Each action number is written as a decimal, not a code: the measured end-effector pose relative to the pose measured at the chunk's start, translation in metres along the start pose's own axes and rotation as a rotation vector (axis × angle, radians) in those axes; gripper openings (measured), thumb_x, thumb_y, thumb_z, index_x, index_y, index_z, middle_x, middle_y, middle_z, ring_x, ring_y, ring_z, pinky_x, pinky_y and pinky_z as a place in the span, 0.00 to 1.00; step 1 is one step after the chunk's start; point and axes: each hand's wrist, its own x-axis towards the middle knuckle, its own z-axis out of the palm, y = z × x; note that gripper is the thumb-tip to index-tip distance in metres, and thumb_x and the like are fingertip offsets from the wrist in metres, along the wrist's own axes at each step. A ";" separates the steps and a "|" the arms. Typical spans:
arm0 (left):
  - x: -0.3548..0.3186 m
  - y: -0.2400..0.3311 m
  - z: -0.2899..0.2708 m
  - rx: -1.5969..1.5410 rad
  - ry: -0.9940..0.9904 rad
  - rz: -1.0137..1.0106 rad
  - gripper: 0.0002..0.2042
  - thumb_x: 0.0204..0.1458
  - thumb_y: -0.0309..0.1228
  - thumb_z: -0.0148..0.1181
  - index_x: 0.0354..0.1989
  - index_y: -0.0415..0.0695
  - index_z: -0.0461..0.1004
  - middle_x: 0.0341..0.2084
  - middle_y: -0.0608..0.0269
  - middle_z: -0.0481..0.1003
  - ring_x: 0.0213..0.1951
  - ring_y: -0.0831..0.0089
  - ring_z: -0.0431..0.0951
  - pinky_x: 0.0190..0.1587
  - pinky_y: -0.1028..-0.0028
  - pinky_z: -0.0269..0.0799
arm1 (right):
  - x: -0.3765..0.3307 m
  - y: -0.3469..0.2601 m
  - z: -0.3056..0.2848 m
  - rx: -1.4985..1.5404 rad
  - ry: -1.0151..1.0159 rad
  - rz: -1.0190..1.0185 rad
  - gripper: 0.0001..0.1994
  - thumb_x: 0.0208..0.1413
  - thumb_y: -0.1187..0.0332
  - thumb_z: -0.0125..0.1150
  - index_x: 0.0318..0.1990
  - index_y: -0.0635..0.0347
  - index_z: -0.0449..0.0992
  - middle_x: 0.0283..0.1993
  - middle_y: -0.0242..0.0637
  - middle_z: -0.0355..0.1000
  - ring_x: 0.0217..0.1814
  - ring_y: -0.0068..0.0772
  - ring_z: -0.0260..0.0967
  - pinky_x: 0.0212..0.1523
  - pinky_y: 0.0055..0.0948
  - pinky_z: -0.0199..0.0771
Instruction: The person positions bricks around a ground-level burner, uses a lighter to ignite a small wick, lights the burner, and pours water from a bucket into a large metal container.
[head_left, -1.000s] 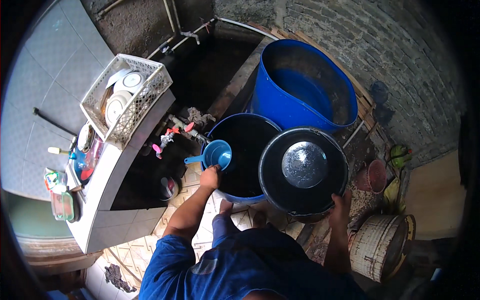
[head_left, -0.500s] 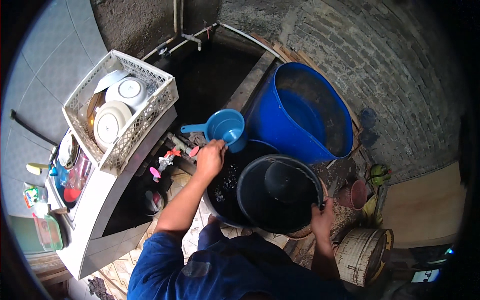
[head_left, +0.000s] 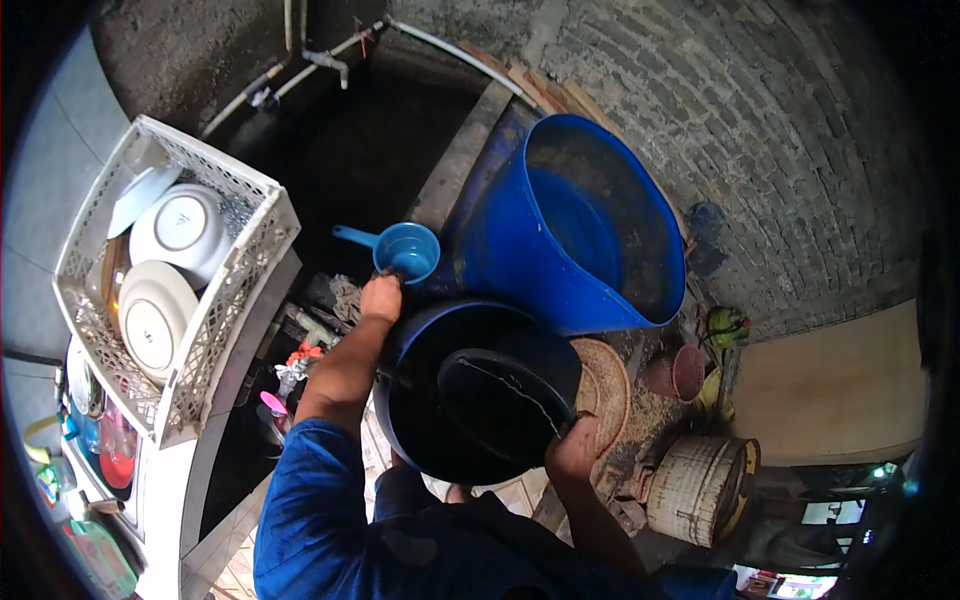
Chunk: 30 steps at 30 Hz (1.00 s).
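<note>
My left hand (head_left: 381, 298) is closed on the rim of a light blue water dipper (head_left: 408, 250), whose handle points left. A small amount of liquid seems to lie in the dipper, which is beside a large dark tub (head_left: 408, 430). My right hand (head_left: 572, 450) grips the rim of a smaller black basin (head_left: 490, 410). That basin is tipped on its side over the tub's mouth, with a pale worn line along its edge. The tub's inside is too dark to make out.
A tall blue drum (head_left: 500, 235) with a bent rim stands behind the tub. At left, a white crate (head_left: 245, 290) holds upturned bowls on a counter. A woven tray (head_left: 612, 385), reddish pot (head_left: 675, 374) and rusty tin (head_left: 690, 490) are at right.
My right hand has brought the black basin leftward and tipped it over the tub, uncovering the woven tray. My left hand still holds the dipper. The whole view has shifted.
</note>
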 end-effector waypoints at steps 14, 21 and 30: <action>-0.005 0.010 -0.015 0.040 -0.229 -0.025 0.30 0.46 0.22 0.48 0.61 0.55 0.56 0.63 0.55 0.52 0.54 0.54 0.66 0.54 0.63 0.66 | -0.016 -0.013 0.041 -0.099 -0.004 -0.175 0.16 0.44 0.81 0.48 0.44 0.68 0.64 0.43 0.55 0.61 0.44 0.55 0.61 0.41 0.45 0.68; -0.007 0.007 -0.026 -0.100 -0.158 -0.040 0.34 0.42 0.26 0.59 0.62 0.58 0.54 0.64 0.52 0.47 0.56 0.50 0.62 0.56 0.61 0.62 | -0.007 -0.025 0.047 -0.091 -0.027 -0.360 0.18 0.44 0.80 0.52 0.46 0.67 0.64 0.46 0.52 0.62 0.45 0.51 0.62 0.39 0.40 0.71; -0.022 0.008 -0.050 -0.152 -0.048 0.011 0.33 0.45 0.29 0.59 0.62 0.56 0.54 0.62 0.48 0.49 0.57 0.50 0.61 0.56 0.63 0.62 | -0.002 -0.016 0.063 -0.079 -0.056 -0.366 0.20 0.45 0.79 0.51 0.49 0.68 0.61 0.46 0.52 0.62 0.45 0.51 0.62 0.37 0.36 0.74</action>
